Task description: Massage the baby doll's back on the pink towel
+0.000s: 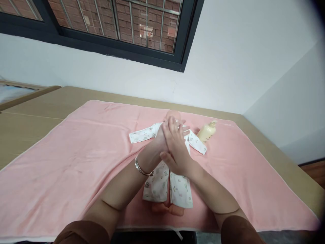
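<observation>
Tally: hands (177,150), two.
One clothed doll (157,184) under the fingers (173,130); one pump bottle (207,132) to their right; one pink blanket (96,145) beneath; one window (119,25) beyond.

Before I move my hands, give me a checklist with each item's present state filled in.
1. Hands apart: not ok; the right hand lies across the left hand.
2. Nothing between the palms: cannot tell; the overlap hides them.
3. Left wrist bare: not ok; a silver bracelet is on it.
4. Brown sleeves clear of the wrists: ok; both end well up the forearms.
5. Doll wholly on the pink blanket: ok.
6. Pump bottle on the blanket, beside the doll's arm: ok; whether it stands upright, cannot tell.
</observation>
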`<state>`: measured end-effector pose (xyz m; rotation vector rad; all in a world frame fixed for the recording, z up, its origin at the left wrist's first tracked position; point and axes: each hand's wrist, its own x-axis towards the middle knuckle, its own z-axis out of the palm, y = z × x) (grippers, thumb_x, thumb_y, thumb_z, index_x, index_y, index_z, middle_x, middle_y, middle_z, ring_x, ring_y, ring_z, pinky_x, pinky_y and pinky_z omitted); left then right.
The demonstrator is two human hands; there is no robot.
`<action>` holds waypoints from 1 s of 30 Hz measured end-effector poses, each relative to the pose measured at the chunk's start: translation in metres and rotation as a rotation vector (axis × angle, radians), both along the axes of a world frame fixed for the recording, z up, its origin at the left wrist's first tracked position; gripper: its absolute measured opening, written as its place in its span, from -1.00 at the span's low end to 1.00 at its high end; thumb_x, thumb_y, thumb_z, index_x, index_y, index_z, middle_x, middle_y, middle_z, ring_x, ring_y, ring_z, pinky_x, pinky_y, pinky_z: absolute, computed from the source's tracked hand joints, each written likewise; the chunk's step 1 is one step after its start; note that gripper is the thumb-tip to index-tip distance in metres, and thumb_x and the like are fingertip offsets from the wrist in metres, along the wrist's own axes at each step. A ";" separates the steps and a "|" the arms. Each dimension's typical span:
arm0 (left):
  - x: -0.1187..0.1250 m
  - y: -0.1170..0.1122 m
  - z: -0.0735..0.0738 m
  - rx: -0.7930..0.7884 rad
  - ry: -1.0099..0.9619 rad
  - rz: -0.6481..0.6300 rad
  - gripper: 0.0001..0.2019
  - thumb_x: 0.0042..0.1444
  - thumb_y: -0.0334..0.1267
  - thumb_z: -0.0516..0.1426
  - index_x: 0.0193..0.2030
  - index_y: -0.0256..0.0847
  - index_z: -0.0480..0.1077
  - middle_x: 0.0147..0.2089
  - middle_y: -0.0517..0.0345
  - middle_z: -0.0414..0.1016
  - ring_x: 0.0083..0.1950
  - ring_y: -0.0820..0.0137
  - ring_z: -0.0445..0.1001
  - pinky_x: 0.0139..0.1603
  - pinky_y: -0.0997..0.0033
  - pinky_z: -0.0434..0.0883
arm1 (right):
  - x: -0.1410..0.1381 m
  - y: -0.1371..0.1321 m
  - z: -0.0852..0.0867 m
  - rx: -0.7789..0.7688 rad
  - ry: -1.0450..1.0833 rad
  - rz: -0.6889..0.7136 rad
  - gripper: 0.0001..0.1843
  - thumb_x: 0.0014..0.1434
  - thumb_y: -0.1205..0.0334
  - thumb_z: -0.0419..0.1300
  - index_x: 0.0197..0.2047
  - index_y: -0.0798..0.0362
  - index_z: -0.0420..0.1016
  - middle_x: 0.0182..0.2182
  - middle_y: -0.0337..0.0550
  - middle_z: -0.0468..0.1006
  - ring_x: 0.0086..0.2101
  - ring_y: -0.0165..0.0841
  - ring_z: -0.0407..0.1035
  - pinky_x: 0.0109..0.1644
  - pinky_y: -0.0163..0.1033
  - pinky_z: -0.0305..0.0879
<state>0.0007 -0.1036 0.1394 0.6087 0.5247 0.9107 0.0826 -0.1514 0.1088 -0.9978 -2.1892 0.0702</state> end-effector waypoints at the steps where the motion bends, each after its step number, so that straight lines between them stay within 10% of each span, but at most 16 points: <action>1: -0.009 0.006 0.002 0.006 0.008 -0.012 -0.42 0.30 0.18 -0.15 0.32 -0.01 0.28 0.34 -0.01 0.36 0.50 0.09 0.11 0.42 -0.03 0.20 | -0.004 -0.002 -0.002 0.004 -0.007 0.040 -0.11 0.38 -0.24 -0.11 0.53 -0.02 -0.46 0.50 -0.06 -0.37 0.44 -0.01 -0.54 0.46 0.36 -0.47; 7: -0.028 0.055 -0.007 0.088 0.075 0.337 -0.30 0.31 0.25 -0.31 0.22 -0.16 0.34 0.30 -0.11 0.40 0.42 0.18 0.28 0.44 0.08 0.18 | 0.001 0.028 -0.013 -0.087 -0.058 0.103 -0.27 0.45 -0.13 -0.25 0.53 0.04 -0.25 0.46 0.01 -0.04 0.44 -0.16 -0.16 0.50 0.19 -0.32; 11: -0.013 0.088 -0.045 0.127 0.202 0.566 -0.33 0.34 0.20 -0.30 0.19 -0.21 0.35 0.32 -0.12 0.38 0.44 0.26 0.24 0.49 0.21 0.10 | 0.027 0.072 -0.034 -0.280 -0.009 -0.183 -0.34 0.46 0.02 -0.19 0.51 0.08 -0.15 0.14 -0.03 0.52 0.28 -0.21 0.25 0.50 0.19 -0.29; 18: 0.000 0.116 -0.097 0.295 0.256 0.480 -0.34 0.36 0.13 -0.31 0.10 -0.31 0.39 0.11 -0.18 0.55 0.25 0.26 0.47 0.41 0.21 0.26 | 0.048 0.112 -0.075 -0.291 -0.226 -0.421 -0.38 0.42 0.09 -0.09 0.44 0.20 0.10 0.43 0.11 0.05 0.42 0.02 -0.14 0.45 0.24 -0.22; 26: -0.004 0.123 -0.127 0.598 0.557 0.598 -0.30 0.32 0.23 -0.23 0.04 -0.32 0.46 0.04 -0.19 0.59 0.15 0.20 0.54 0.33 0.09 0.34 | 0.030 0.094 -0.071 -0.216 -0.214 -0.511 -0.57 0.36 0.24 -0.06 0.15 0.04 0.51 0.24 -0.07 0.43 0.31 -0.22 0.17 0.38 -0.08 0.10; 30: -0.002 0.114 -0.136 0.819 0.741 0.648 -0.34 0.34 0.22 -0.22 0.05 -0.26 0.47 0.10 -0.13 0.56 0.19 0.22 0.50 0.31 0.11 0.36 | 0.036 0.100 -0.075 -0.265 -0.132 -0.597 -0.52 0.40 0.15 -0.10 0.25 0.04 0.41 0.31 -0.05 0.32 0.36 -0.19 0.09 0.39 -0.01 0.09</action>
